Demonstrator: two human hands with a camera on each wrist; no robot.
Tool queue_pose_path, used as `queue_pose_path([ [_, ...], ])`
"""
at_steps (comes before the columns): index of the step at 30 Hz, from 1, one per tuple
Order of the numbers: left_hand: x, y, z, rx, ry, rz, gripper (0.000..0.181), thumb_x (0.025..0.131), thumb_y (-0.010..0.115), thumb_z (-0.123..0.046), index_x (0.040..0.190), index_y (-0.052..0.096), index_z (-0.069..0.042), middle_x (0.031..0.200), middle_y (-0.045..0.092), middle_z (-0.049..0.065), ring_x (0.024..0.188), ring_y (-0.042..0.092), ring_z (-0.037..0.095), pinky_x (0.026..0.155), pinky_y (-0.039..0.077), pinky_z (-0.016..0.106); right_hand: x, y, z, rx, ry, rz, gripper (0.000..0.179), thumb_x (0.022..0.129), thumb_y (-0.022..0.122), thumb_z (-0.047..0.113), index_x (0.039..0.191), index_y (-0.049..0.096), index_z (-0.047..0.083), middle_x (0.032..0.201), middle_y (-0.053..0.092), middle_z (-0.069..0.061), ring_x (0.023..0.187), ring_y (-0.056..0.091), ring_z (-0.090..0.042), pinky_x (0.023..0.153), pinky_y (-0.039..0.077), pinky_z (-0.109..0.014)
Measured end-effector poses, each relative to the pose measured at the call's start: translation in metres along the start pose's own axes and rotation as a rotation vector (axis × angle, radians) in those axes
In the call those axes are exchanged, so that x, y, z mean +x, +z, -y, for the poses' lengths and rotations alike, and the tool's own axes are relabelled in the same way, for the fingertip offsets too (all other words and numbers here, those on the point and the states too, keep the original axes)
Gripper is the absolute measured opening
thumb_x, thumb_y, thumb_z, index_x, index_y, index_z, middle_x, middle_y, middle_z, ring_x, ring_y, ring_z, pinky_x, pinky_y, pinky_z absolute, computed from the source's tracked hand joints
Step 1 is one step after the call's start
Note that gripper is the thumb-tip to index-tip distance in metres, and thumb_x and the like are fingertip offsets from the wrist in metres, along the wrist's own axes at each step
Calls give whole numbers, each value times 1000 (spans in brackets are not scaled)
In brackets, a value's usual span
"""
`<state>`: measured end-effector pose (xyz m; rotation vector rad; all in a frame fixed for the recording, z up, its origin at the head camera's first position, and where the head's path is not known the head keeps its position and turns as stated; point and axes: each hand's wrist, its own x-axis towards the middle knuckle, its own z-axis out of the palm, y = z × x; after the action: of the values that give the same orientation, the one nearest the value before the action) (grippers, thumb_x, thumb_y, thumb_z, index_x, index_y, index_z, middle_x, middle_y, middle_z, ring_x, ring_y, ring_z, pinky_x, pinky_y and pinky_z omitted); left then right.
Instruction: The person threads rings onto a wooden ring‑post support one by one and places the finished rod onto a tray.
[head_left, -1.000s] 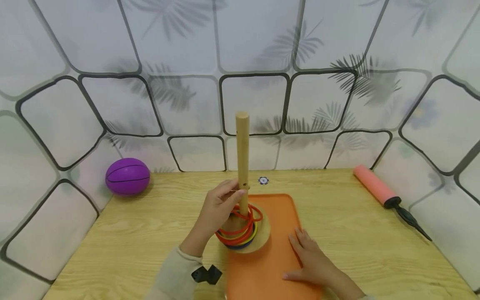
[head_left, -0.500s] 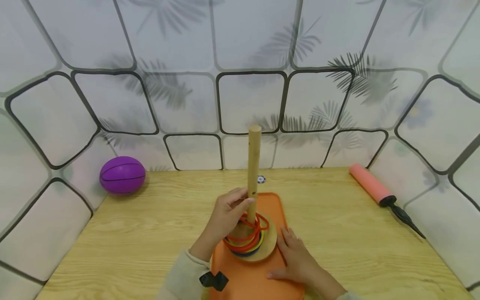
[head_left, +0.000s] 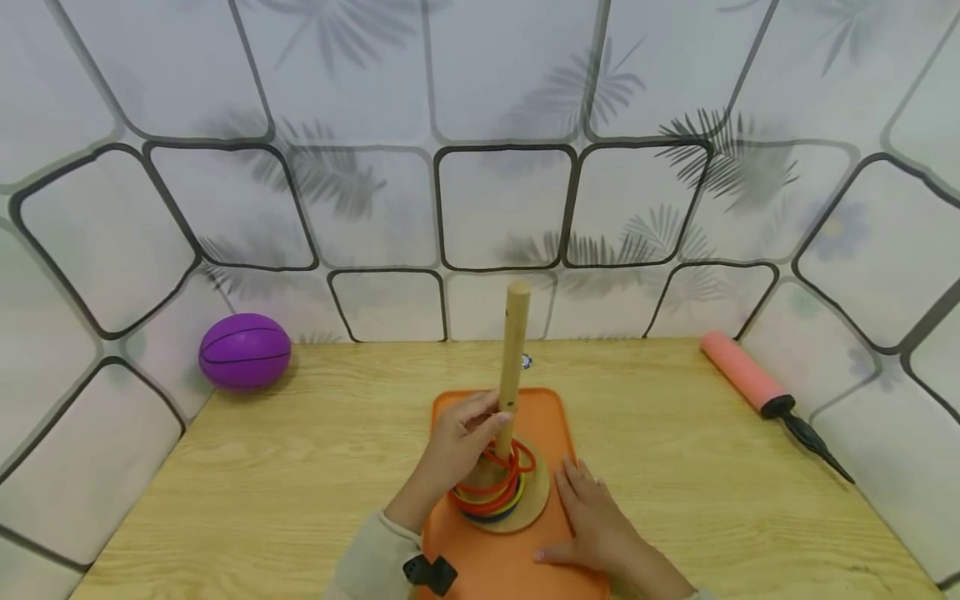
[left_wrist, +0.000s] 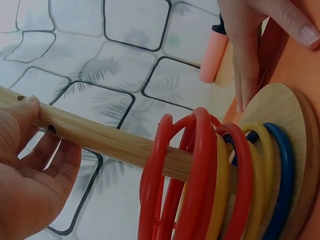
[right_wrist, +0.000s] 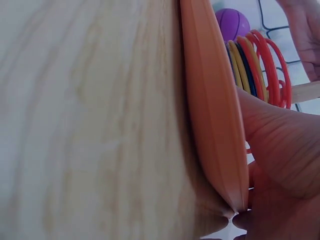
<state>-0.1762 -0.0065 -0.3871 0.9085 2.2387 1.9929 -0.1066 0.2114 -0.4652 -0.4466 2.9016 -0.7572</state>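
Observation:
Thumb and fingers of my left hand (head_left: 457, 442) pinch the lower part of a wooden post (left_wrist: 105, 142) on a round wooden base (head_left: 536, 492). The post leans slightly to the right in the head view. Around its foot lie several red rings (left_wrist: 200, 165), yellow rings (left_wrist: 267, 155) and blue rings (left_wrist: 287, 175), some tilted against the post. The base is over an orange tray (head_left: 517, 567). My right hand (head_left: 600, 521) rests at the tray's right edge, its fingers straight along the rim and its thumb on the tray's surface.
A purple ball (head_left: 244, 352) stands at the back left of the wooden table (head_left: 300, 467). At the right lies a pink pump (head_left: 742, 373) with a black handle. A small round token (head_left: 527, 361) lies behind the post. Patterned walls enclose the table.
The stand with its rings has moved right and nearer to me in my left hand. The tray, with my right hand on it, has shifted left under the base.

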Motion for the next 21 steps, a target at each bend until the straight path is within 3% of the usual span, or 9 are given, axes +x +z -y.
queue_pose_path([
  [6,-2,0,0,-39,-14,1,38,95,57,-15,131,55,-1,114,63,17,101,61,27,81,52,31,-1,-1,-1,-8,-21,-16,119,64,72,68,141,31,-13,149,20,-31,137,14,-48,102,19,-66],
  [16,1,8,-4,-10,-68,-54,36,94,59,-18,128,60,-6,113,64,13,98,64,24,80,52,28,-2,-6,-6,-39,-45,-34,118,65,73,65,140,29,-15,148,20,-34,136,17,-50,101,22,-67],
  [21,4,3,-7,-48,-178,34,44,92,62,-26,133,56,-12,123,60,11,110,59,26,87,50,33,-4,-9,-7,-38,-30,-25,119,66,72,67,141,29,-14,148,20,-32,136,18,-49,101,20,-67],
])
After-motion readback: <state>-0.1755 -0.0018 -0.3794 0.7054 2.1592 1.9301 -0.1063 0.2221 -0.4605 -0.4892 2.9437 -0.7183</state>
